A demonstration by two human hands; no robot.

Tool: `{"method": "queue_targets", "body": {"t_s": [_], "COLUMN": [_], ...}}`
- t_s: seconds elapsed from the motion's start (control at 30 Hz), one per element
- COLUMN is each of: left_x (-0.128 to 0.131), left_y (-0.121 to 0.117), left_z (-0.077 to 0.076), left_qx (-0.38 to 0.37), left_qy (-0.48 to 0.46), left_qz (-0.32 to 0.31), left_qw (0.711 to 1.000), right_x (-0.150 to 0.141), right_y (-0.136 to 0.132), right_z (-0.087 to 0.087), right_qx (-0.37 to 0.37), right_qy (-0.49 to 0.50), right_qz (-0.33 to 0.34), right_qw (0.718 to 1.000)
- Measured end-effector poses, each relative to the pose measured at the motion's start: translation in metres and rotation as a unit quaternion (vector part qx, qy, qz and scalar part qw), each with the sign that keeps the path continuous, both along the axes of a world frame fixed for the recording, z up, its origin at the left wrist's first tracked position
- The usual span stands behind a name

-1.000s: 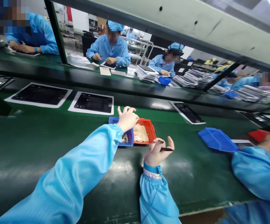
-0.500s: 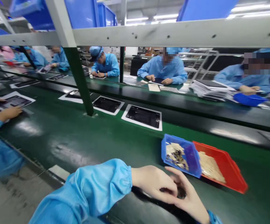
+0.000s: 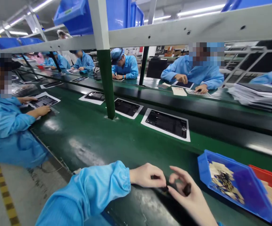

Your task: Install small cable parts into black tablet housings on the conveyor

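Observation:
My left hand (image 3: 149, 175) reaches in from a blue sleeve (image 3: 98, 188), its thumb and fingertips pressed together low over the green bench. Whatever sits in that pinch is too small or hidden to name. Close beside it, on the right, my right hand (image 3: 192, 194) is curved with thumb and forefinger apart. A dark patch shows between its fingers; I cannot tell whether it is an object or a gap. Under both hands lies a dark area, blurred and partly covered. Nearest to the right hand stands a blue bin (image 3: 238, 185) holding small pale and dark pieces.
A red bin (image 3: 269, 172) with pale pieces adjoins the blue one. Black tablet-like panels on white sheets, one at centre right (image 3: 166, 124), line the bench (image 3: 91, 135). A green post (image 3: 109, 84) rises from it. A co-worker (image 3: 6, 125) sits left; others work opposite.
The view has swung left, so bins and panels appear further right. My hands, touching before, have drawn slightly apart, and the right forefinger and thumb have spread.

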State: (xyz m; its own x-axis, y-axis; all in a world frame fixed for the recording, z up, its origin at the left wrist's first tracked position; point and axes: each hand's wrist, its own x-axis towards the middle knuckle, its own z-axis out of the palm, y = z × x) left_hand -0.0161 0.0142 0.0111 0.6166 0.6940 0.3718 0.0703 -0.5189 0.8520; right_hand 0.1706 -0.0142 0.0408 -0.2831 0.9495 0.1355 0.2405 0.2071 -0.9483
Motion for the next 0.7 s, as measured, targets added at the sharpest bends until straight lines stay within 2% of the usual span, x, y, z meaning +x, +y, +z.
{"method": "queue_targets", "body": {"t_s": [0.1,0.2,0.33,0.5,0.7], "left_x": [-0.004,-0.003,-0.002,-0.004,-0.006], "left_y": [0.004,-0.001,-0.012,-0.019,-0.021], "left_z": [-0.004,-0.003,0.003,0.005,0.006], "left_qx": [-0.074,-0.104,-0.114,-0.09,-0.087], "left_qy": [-0.041,-0.062,-0.062,-0.018,-0.007], "left_qz": [0.12,0.164,0.18,0.171,0.162], "left_qw": [0.989,0.979,0.975,0.981,0.983], "right_x": [-0.003,-0.002,0.001,-0.003,-0.009], "right_y": [-0.002,-0.009,-0.023,-0.036,-0.042], "right_z": [-0.007,-0.017,-0.027,-0.03,-0.023], "right_qx": [0.023,0.037,0.007,-0.051,-0.034], "right_qy": [0.159,0.246,0.211,0.117,0.064], "right_qz": [-0.112,-0.184,-0.211,-0.196,-0.184], "right_qw": [0.981,0.951,0.955,0.972,0.98]}}
